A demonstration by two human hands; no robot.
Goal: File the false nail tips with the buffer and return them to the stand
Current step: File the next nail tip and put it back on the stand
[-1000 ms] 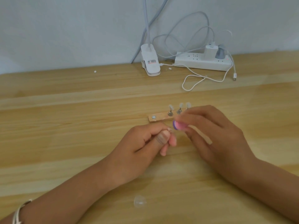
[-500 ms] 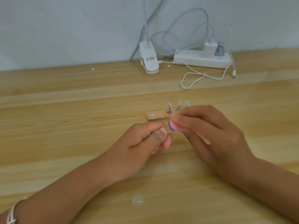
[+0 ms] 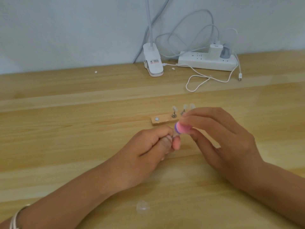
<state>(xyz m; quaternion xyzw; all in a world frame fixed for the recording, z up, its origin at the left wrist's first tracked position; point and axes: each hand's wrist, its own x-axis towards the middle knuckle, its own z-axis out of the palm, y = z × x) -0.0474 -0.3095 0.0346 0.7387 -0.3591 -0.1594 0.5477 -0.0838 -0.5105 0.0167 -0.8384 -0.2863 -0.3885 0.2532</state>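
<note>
The left hand point(image 3: 148, 151) pinches what appears to be a clear tip point(image 3: 175, 134) between thumb and forefinger; blur hides its outline. The right hand point(image 3: 222, 139) pinches the buffer point(image 3: 182, 128), its end touching the tip. Use short, light strokes and grip the tip firmly so it cannot flick out. The stand point(image 3: 163, 120) lies just behind the hands, three tips point(image 3: 184, 106) on its pegs: avoid knocking them. A loose tip point(image 3: 142, 207) lies on the table point(image 3: 66, 146) nearer the person.
</note>
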